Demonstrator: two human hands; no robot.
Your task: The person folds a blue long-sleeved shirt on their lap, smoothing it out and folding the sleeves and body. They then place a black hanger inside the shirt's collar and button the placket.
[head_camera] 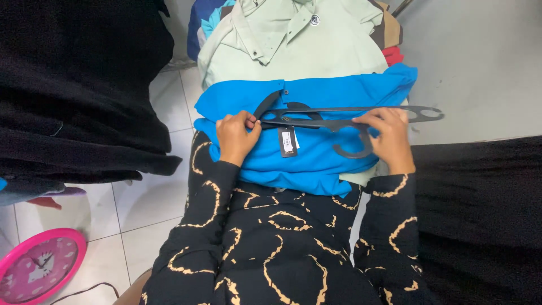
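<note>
A stack of folded garments [299, 62] is being carried on the person's lap [282, 226], with a blue shirt [316, 152] lying uppermost over a pale green one [305, 45]. Below, a white tiled floor [141, 203] is being occupied by a pink round clock [36, 265].

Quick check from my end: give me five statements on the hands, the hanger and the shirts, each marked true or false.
1. Both hands grip the black plastic hanger. True: the left hand pinches one end, and the right hand holds it near the hook.
2. The hanger lies over a folded blue shirt. True.
3. The shirt beyond the blue one is red. False: it is a pale green shirt.
4. A tag lies on the blue shirt between the hands. True.
5. The pink clock sits on the shirt pile. False: it rests on the tiled floor, lower left.
</note>
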